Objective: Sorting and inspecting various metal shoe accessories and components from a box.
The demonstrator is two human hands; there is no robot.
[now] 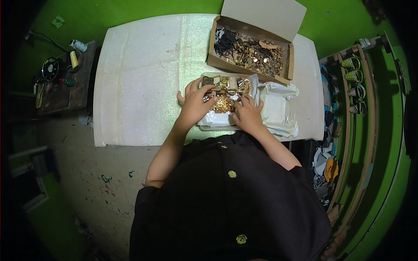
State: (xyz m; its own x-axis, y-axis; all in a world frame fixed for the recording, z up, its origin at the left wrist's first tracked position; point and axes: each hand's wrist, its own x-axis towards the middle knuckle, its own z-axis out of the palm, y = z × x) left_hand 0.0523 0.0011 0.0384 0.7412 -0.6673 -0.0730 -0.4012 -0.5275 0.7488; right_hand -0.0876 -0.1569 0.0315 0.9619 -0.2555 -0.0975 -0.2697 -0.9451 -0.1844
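Note:
A shallow box lined with white wrapping (217,119) lies near the table's front edge, holding gold-coloured metal fittings (230,83) along its far side. Closer to me in it is a heap of small gold pieces (223,104). My left hand (194,104) rests over the box's left edge, thumb and forefinger reaching inward, the other fingers spread outside. From the right, my right hand (249,114) reaches in with bent fingers apart, touching the right side of the heap. No piece shows in either hand, though the right fingertips are partly hidden.
Behind the lined box stands an open cardboard box (252,50) full of small dark and gold bits, its flap raised. A second white-lined tray (278,108) sits to the right. A dark side table (65,89) with thread spools is at left, a wooden shoe rack (348,130) at right.

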